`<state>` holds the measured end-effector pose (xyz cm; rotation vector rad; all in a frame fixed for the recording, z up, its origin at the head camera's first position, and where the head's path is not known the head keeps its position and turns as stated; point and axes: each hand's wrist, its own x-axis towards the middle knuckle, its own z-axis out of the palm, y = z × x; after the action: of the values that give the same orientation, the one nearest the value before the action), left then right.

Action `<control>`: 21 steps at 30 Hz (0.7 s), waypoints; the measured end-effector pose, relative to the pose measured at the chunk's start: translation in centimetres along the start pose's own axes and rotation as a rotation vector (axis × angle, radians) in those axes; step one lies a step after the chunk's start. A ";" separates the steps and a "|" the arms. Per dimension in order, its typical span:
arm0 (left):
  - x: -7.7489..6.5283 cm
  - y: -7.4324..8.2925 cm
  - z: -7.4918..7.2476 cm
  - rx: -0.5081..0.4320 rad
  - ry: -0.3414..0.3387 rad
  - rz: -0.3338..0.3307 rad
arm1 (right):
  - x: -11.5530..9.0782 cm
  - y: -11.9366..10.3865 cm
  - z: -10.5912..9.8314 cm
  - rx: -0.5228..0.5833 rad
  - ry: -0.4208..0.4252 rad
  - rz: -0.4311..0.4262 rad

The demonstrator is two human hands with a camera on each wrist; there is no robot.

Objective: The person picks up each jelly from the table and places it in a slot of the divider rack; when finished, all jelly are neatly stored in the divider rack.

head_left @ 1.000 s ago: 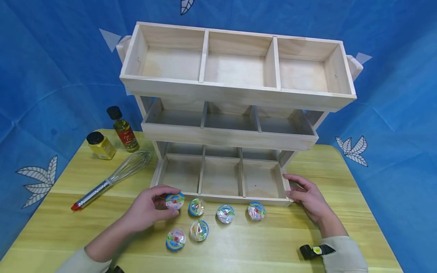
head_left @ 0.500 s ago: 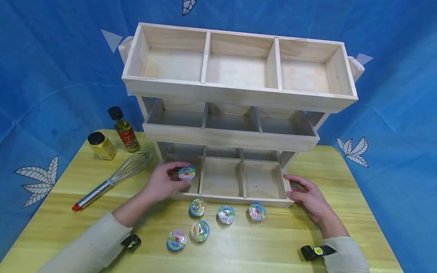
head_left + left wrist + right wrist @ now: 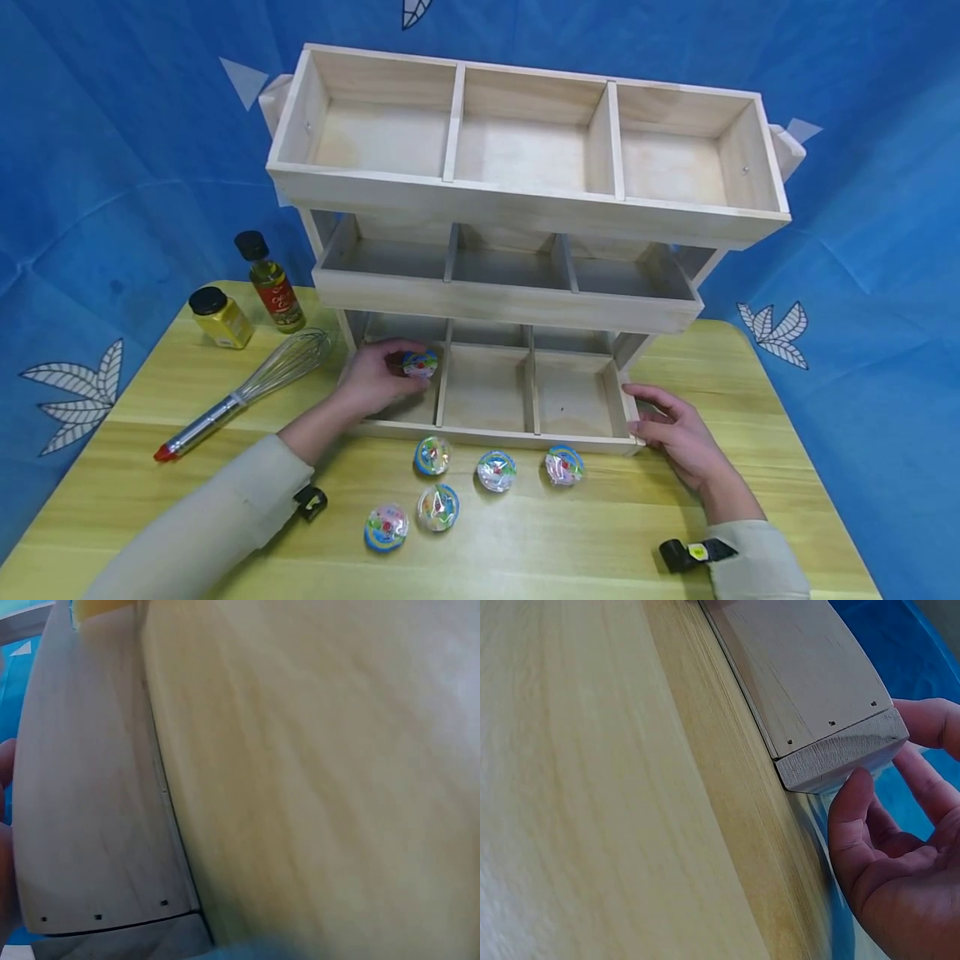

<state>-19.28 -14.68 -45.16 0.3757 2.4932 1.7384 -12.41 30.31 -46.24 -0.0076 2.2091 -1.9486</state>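
Observation:
My left hand [image 3: 372, 381] pinches a small round pack [image 3: 420, 364] with a blue-edged printed lid, between thumb and fingers. Both are over the left compartment of the bottom tier of a pale wooden three-tier rack [image 3: 495, 437]. Only a sliver of the left hand [image 3: 6, 877] enters the left wrist view, beside the tier's front board [image 3: 97, 787]. At the tier's front right corner, my right hand [image 3: 678, 433] grips the side wall. The right wrist view has its thumb [image 3: 849, 806] at the board's end and its forefinger against the other side.
Several more round packs, such as one pack [image 3: 497, 471], lie on the wooden table [image 3: 525, 550] before the rack. To the left are a whisk [image 3: 255, 383], a red-labelled oil bottle [image 3: 273, 287] and a yellow jar [image 3: 221, 318]. Blue cloth [image 3: 135, 167] hangs behind.
My left hand has carried its round pack from the table in front of the rack, up and rightward, into the bottom left compartment. The right hand has stayed at the corner.

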 end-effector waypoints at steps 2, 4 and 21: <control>0.2 -0.3 0.2 0.030 0.012 -0.002 | 0.0 0.0 0.0 0.002 0.002 0.000; 0.5 -0.6 0.3 0.045 0.023 -0.008 | -0.1 -0.1 0.1 0.006 0.002 -0.002; 1.0 -1.2 0.7 -0.022 0.049 -0.086 | -0.1 0.0 0.2 0.029 0.001 -0.033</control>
<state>-20.29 -14.18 -46.42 0.2236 2.4814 1.7616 -12.25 30.09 -46.24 -0.0397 2.1949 -1.9981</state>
